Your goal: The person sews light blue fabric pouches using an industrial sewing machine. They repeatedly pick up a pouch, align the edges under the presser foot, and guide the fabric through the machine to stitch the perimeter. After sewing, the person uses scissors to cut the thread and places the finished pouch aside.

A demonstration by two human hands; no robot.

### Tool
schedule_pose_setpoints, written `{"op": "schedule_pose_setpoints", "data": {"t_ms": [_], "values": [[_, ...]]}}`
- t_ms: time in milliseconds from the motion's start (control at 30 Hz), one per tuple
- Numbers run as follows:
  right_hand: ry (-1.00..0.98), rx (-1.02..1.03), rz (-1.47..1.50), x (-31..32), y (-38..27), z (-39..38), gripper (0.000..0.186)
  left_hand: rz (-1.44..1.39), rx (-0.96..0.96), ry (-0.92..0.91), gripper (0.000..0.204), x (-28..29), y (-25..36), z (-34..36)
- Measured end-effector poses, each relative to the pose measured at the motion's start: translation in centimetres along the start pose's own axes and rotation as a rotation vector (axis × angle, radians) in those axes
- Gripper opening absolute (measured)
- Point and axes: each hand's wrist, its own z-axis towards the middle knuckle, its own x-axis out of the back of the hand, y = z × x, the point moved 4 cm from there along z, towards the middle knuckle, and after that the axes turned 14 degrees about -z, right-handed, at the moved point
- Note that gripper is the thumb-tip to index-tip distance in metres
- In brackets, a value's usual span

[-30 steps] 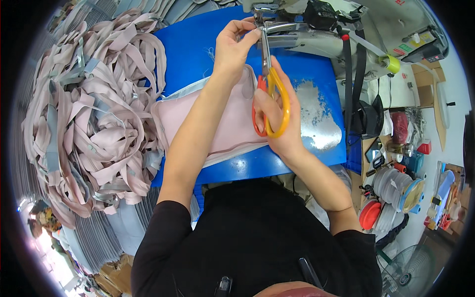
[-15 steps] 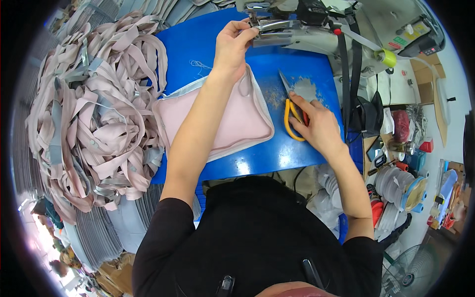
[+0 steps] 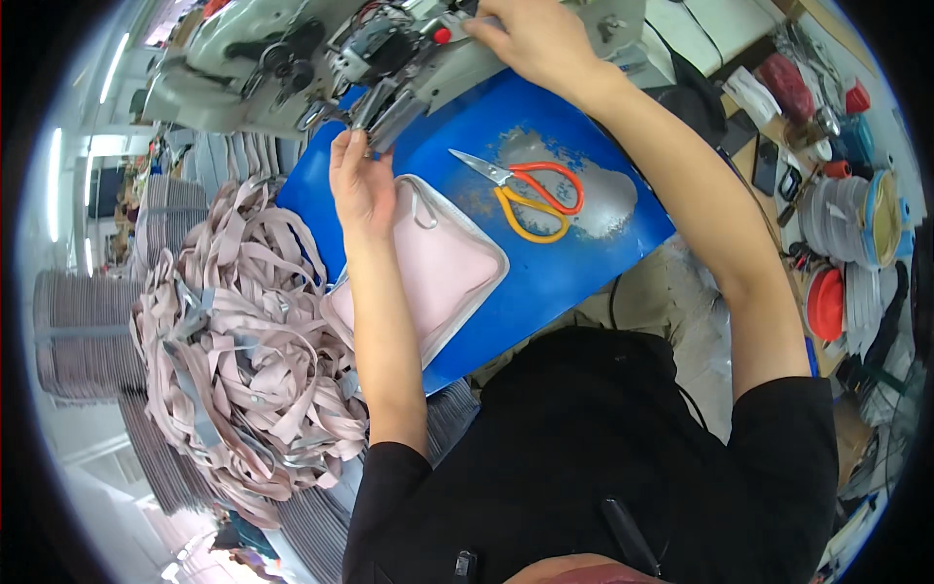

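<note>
My left hand (image 3: 365,190) is raised to the metal guide (image 3: 394,117) of a sewing machine (image 3: 384,54), its fingers closed together; whatever they pinch is hidden. Up at the machine's body, my right hand (image 3: 540,44) curls its fingers past the red knob (image 3: 442,36), and what they grip cannot be made out. A flat pink fabric piece (image 3: 443,268) with a pale raised border lies beside my left forearm, which covers part of it. Scissors (image 3: 530,195) with one red and one yellow handle rest on the blue tabletop (image 3: 506,311), apart from both hands.
A big heap of pink and grey fabric strips (image 3: 258,360) sits left of the tabletop. Stacked grey sheets (image 3: 88,331) stand farther left. Grey dust or wear (image 3: 603,200) marks the tabletop. Tape rolls (image 3: 846,224) and a phone (image 3: 766,165) are at the right.
My right hand has let go of the scissors, which now lie on the tabletop, and has moved up to the machine. My left hand stays near the metal guide. The view has turned.
</note>
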Motion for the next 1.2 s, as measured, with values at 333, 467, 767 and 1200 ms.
{"op": "schedule_pose_setpoints", "data": {"t_ms": [333, 467, 767, 1200], "values": [[-0.106, -0.185, -0.047, 0.8, 1.0, 2.1, 0.032, 0.006, 0.005, 0.025, 0.011, -0.4, -0.1, 0.4], [0.092, -0.058, 0.090, 2.5, 0.8, 3.4, 0.027, 0.015, -0.017, 0.041, 0.011, -0.4, -0.4, 0.4], [-0.290, -0.057, 0.002, -1.8, 2.9, 2.1, 0.027, 0.027, -0.045, 0.090, 0.012, -0.7, -0.4, 0.0], [-0.183, 0.153, -0.344, 1.1, 2.9, 1.3, 0.032, 0.224, -0.027, 0.117, 0.026, -0.7, 0.9, -0.5]]}}
